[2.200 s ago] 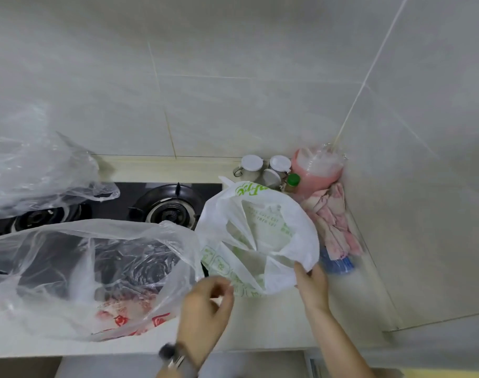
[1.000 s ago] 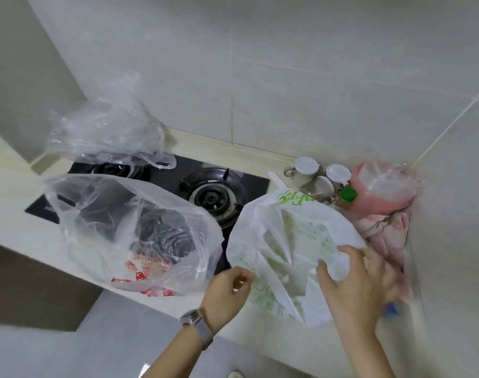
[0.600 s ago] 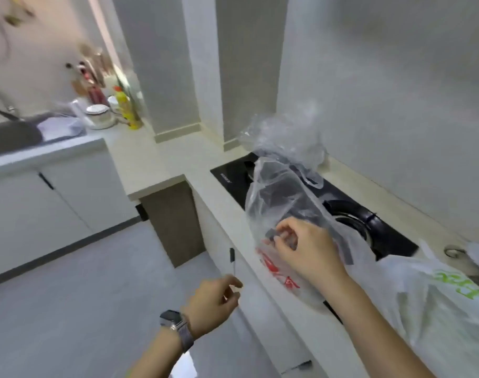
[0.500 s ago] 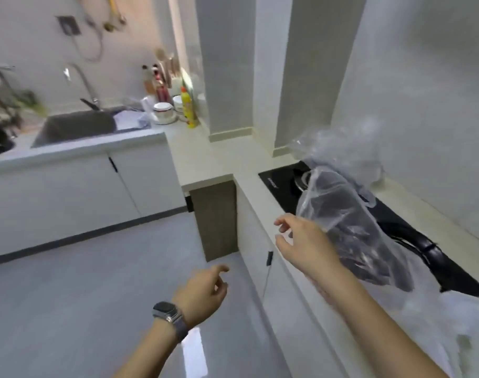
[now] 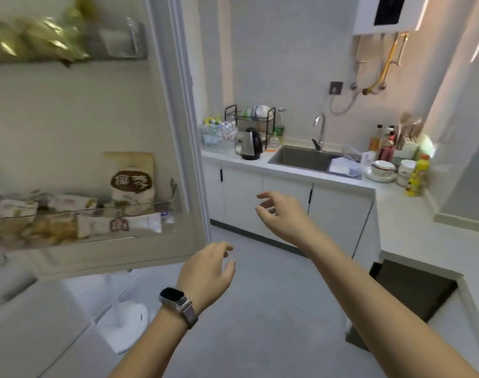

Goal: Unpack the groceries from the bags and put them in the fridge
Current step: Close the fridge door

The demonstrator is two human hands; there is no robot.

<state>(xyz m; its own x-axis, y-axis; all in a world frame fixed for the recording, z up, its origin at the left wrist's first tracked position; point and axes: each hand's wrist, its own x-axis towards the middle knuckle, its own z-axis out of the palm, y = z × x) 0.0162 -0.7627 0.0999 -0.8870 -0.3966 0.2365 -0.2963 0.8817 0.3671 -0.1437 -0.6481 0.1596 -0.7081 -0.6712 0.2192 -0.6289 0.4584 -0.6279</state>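
Note:
The open fridge door (image 5: pixel 175 110) fills the left of the head view. Its lower door shelf (image 5: pixel 80 214) holds several snack packets and a tall beige pouch (image 5: pixel 132 181). The upper door shelf (image 5: pixel 69 47) carries gold-coloured packets. My left hand (image 5: pixel 208 271), with a watch on the wrist, hangs just below the door's lower right corner, fingers apart and holding nothing. My right hand (image 5: pixel 279 211) reaches forward to the right of the door edge, fingers spread, also holding nothing. The grocery bags are out of view.
A white counter with a sink (image 5: pixel 301 159), a kettle (image 5: pixel 250 144), a dish rack (image 5: pixel 249 115) and bottles runs along the far wall. A counter corner (image 5: pixel 412 227) juts in at right above a dark gap. Grey floor (image 5: pixel 273 309) lies ahead. A white object (image 5: pixel 129 320) lies low beside the fridge.
My view has swung left from the stove counter and the bags to the open fridge door. My right hand has let go of the clear bag; both hands now hang free.

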